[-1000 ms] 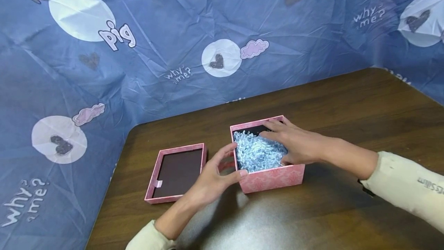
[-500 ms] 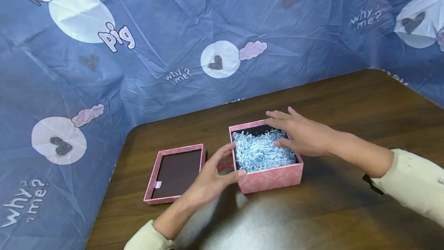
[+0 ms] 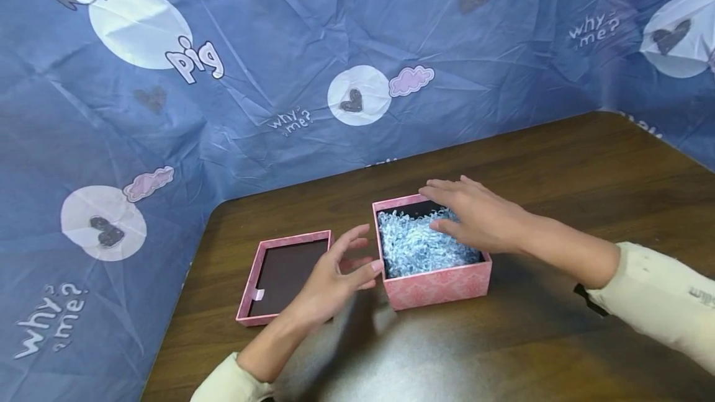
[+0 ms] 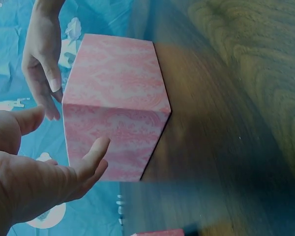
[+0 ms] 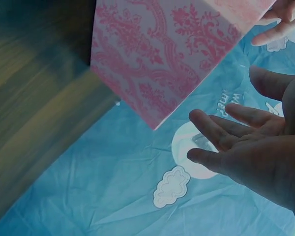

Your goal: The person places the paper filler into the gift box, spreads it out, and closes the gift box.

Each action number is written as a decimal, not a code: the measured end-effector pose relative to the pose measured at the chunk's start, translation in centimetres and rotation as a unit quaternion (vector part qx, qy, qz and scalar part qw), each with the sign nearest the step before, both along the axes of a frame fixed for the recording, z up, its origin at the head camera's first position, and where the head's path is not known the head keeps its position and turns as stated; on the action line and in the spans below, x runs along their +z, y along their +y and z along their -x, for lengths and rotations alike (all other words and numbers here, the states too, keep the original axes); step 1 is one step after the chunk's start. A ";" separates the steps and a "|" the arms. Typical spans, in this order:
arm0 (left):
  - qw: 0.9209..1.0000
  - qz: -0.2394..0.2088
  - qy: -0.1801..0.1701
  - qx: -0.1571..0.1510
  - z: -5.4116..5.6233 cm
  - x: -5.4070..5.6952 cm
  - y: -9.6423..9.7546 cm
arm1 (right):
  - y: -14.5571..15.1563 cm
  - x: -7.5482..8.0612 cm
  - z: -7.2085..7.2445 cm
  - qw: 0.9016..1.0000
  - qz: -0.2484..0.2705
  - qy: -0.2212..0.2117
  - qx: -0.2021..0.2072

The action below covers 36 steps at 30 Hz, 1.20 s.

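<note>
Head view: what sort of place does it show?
Probably an indoor tabletop workspace: a brown wood-grain table, a wrinkled blue printed backdrop sheet, and an open pink patterned box holding blue shredded filler.

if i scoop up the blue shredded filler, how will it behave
The blue shredded filler is probably light and springy, given its thin, crinkled strands. It may shed some when lifted, as nothing visible binds them.

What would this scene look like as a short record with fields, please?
Container: pink patterned box, open-topped, on wooden table
Contents: blue shredded filler
Left of box: shallow pink tray, dark inside
Left grip: bare hand beside box, holding nothing
Right grip: bare hand above box's right side, holding nothing
Backdrop: blue printed cloth
</note>
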<state>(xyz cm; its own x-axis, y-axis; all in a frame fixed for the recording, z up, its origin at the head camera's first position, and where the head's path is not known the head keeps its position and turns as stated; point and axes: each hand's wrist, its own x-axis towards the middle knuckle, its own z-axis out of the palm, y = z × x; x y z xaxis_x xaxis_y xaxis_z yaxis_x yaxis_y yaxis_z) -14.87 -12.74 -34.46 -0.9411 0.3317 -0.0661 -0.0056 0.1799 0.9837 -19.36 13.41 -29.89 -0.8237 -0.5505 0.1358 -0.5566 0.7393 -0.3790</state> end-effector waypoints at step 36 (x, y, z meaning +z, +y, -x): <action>0.952 0.243 0.086 0.168 1.1 2.1 -7.4 | -8.7 0.9 -1.4 0.975 0.179 -0.129 0.036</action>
<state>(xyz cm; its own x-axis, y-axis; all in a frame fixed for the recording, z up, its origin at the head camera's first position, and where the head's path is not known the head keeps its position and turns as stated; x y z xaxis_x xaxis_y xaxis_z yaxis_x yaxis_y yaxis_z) -15.94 -20.12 -32.36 -0.9994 -0.0201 0.0293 0.0101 0.6299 0.7766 -17.95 4.72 -28.96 -0.8171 -0.5631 0.1234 -0.4537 0.4962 -0.7402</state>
